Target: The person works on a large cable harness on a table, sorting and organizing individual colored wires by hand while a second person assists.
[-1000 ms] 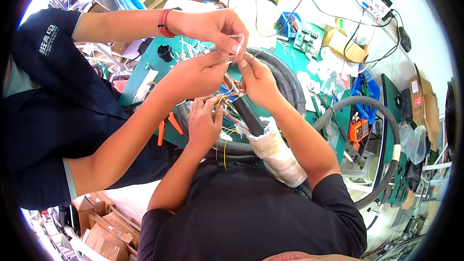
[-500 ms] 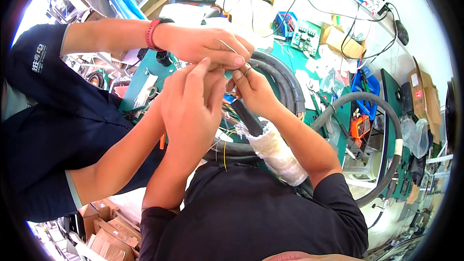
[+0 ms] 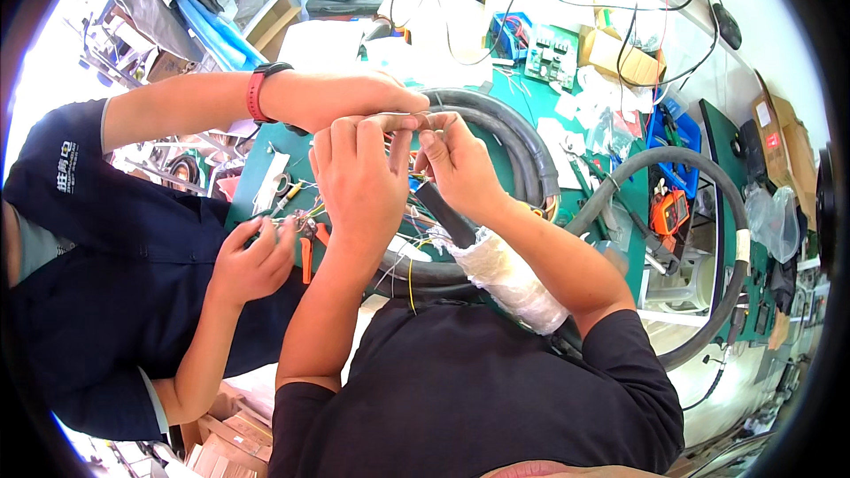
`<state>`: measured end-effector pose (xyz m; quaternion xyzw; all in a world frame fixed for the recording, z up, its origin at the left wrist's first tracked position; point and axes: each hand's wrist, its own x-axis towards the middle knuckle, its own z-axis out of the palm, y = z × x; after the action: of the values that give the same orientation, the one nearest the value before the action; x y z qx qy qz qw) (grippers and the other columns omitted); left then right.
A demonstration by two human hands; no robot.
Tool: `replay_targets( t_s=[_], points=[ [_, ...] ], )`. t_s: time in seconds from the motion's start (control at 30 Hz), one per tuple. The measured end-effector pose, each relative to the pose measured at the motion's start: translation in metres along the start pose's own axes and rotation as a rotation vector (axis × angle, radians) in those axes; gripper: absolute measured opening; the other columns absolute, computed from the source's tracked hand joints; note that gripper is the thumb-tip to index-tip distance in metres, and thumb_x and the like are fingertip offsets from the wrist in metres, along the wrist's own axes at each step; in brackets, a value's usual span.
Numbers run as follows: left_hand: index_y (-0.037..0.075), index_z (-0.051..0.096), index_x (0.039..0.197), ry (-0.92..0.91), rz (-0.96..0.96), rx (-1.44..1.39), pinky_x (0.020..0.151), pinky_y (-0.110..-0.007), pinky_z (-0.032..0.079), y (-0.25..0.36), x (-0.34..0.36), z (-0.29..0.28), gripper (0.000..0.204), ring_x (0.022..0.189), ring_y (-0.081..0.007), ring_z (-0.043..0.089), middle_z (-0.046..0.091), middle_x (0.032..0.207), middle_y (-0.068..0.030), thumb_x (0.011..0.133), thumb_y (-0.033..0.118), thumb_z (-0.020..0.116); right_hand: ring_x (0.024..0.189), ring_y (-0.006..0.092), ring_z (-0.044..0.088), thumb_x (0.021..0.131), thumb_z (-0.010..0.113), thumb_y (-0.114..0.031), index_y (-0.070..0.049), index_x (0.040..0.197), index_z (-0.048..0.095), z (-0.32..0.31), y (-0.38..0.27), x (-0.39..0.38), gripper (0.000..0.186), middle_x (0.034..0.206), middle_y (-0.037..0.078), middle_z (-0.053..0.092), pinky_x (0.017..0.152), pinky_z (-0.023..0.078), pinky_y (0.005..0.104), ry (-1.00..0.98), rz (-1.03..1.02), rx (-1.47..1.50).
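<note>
My left hand [image 3: 359, 177] is raised over the bench with thumb and forefinger closed on a thin wire [image 3: 400, 113]. Right beside it, my right hand [image 3: 465, 164] pinches at the same spot, its fingertips close to the left ones; exactly what lies between them is partly hidden. A co-worker's hand [image 3: 354, 96] reaches in from the left, just behind my fingers. Under my right forearm, a black-sleeved cable end [image 3: 445, 212] sticks out of a bundle wrapped in whitish film [image 3: 509, 279]. Thin coloured loose wires [image 3: 410, 270] spread below my hands.
The co-worker's other hand [image 3: 257, 257] is near orange-handled pliers [image 3: 307, 257]. Thick black cable [image 3: 522, 142] coils on the green bench, and another loop [image 3: 730, 239] arches at right. Farther back are a circuit board [image 3: 551, 57], a blue bin [image 3: 677, 146] and an orange meter [image 3: 670, 212].
The co-worker's lower hand has pulled back from my hands to the left, uncovering the orange-handled pliers. The co-worker's upper hand has shifted slightly left. My hands stay together, pinching.
</note>
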<state>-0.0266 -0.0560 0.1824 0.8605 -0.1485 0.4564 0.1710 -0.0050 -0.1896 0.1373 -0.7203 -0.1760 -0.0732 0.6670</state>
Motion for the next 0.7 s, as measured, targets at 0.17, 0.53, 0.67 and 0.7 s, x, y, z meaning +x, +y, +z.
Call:
replay_targets(
  t_s=[0.17, 0.53, 0.67, 0.7],
  points=[
    [0.010, 0.068, 0.098, 0.022, 0.064, 0.058, 0.073, -0.035, 0.040, 0.008, 0.007, 0.000, 0.025, 0.082, -0.0207, 0.053, 0.055, 0.085, 0.0002, 0.074, 0.013, 0.074, 0.062, 0.0206, 0.067, 0.097, 0.054, -0.020, -0.001, 0.113, 0.056, -0.001, 0.002, 0.000, 0.025, 0.069, 0.011, 0.065, 0.056, 0.050, 0.0309, 0.027, -0.065, -0.038],
    [0.002, 0.067, 0.089, -0.249, 0.052, -0.342, 0.063, -0.028, 0.045, -0.003, 0.026, -0.003, 0.010, 0.072, -0.0179, 0.059, 0.060, 0.080, -0.0051, 0.079, 0.003, 0.068, 0.063, 0.0118, 0.063, 0.095, 0.056, -0.014, -0.001, 0.116, 0.058, -0.005, 0.006, 0.000, 0.024, 0.068, 0.007, 0.063, 0.060, 0.049, 0.0268, -0.020, -0.057, 0.135],
    [-0.002, 0.065, 0.091, -0.615, -0.478, -0.782, 0.062, -0.022, 0.046, 0.004, 0.025, -0.017, 0.007, 0.068, -0.0093, 0.061, 0.065, 0.080, -0.0066, 0.087, 0.004, 0.063, 0.069, 0.0077, 0.061, 0.094, 0.056, -0.009, -0.001, 0.120, 0.057, -0.011, 0.002, -0.002, 0.027, 0.072, 0.006, 0.064, 0.063, 0.049, 0.0251, -0.135, -0.051, 0.239],
    [-0.002, 0.065, 0.092, -0.626, -0.529, -0.846, 0.062, -0.022, 0.046, 0.002, 0.022, -0.017, 0.008, 0.069, -0.0078, 0.060, 0.064, 0.078, -0.0054, 0.087, 0.005, 0.063, 0.070, 0.0071, 0.060, 0.094, 0.055, -0.009, -0.001, 0.121, 0.056, -0.011, 0.002, -0.003, 0.028, 0.073, 0.006, 0.064, 0.063, 0.049, 0.0247, -0.154, -0.038, 0.241]
  ],
)
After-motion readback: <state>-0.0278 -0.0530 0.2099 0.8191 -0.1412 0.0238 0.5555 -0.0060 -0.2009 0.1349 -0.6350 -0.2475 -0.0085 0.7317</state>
